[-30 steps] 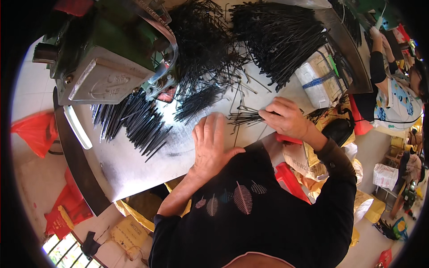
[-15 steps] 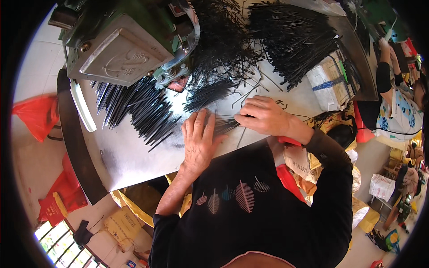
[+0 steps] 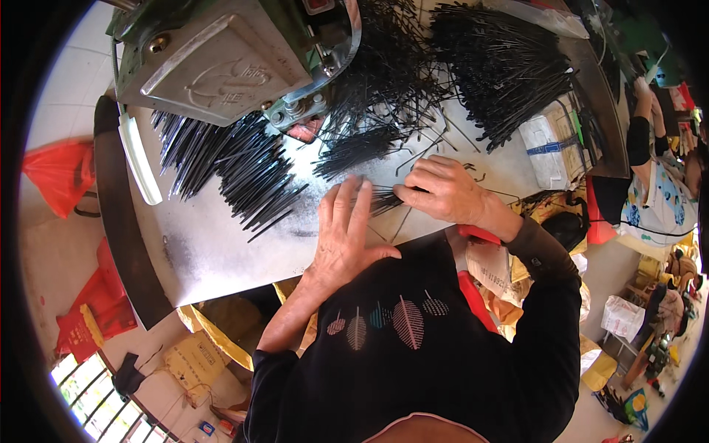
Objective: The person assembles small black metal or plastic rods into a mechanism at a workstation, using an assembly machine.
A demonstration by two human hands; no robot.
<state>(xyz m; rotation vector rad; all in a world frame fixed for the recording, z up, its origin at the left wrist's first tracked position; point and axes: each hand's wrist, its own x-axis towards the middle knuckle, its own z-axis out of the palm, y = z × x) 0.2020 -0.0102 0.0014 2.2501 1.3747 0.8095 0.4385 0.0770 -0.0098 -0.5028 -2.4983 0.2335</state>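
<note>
Characters (image 3: 254, 72) on machine cover (image 3: 173, 90) and sack (image 3: 484, 260)

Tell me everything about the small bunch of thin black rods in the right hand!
The small bunch of thin black rods looks like metal. Its rods lie roughly side by side over the flat, pale grey table. The bare right hand pinches one end, hiding it; the other is by the open, bare left hand, maybe touching; I can't tell.

Head-worn fisheye, wide, facing down at nearby worktable (image 3: 214, 251).
</note>
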